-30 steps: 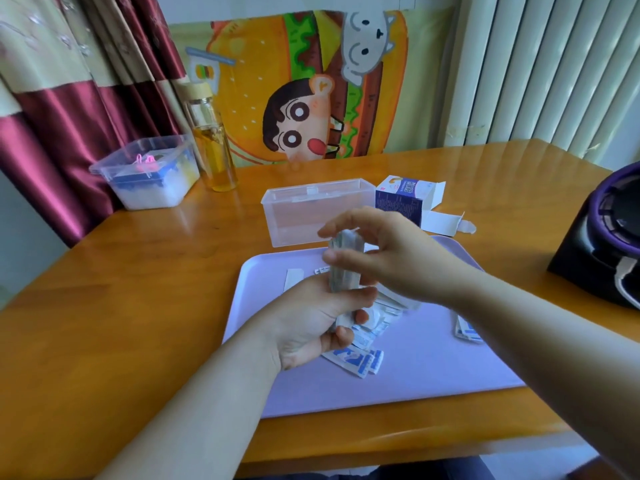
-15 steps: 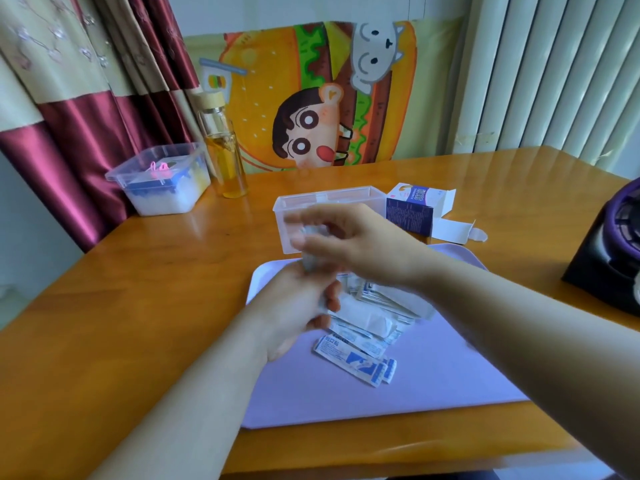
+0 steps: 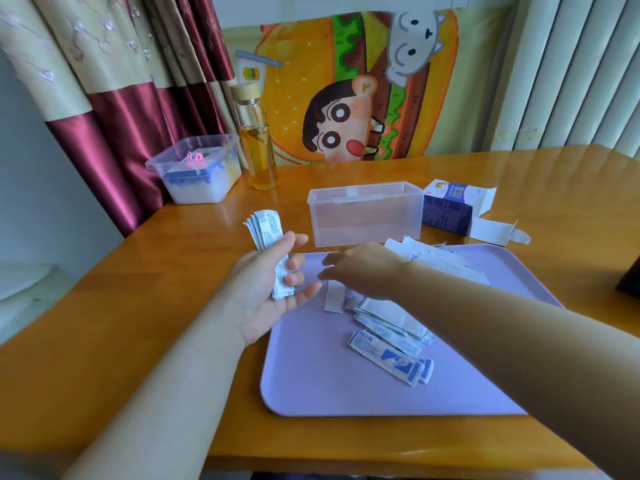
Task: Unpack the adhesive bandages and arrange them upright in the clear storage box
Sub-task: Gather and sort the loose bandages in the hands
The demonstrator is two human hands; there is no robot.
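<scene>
Right grip [image 3: 363, 268], loose and empty, has left the stack [image 3: 267, 227] for the pile [image 3: 391, 323] beneath. Left grip [image 3: 263, 292] alone clasps the stack; gathering continues.

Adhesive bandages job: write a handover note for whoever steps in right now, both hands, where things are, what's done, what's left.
Left hand grips a fanned stack of white-and-blue wrapped bandages.
Right hand is open, reaching over the lavender plastic tray toward the loose pile of wrapped bandages on it.
The clear plastic storage box stands behind the tray, no bandages visible inside; the opened blue-and-white cardboard carton lies to its right.
Done: bandages out on the tray, some gathered in hand.
Left: gather the rest, stand them all upright in the box.
</scene>
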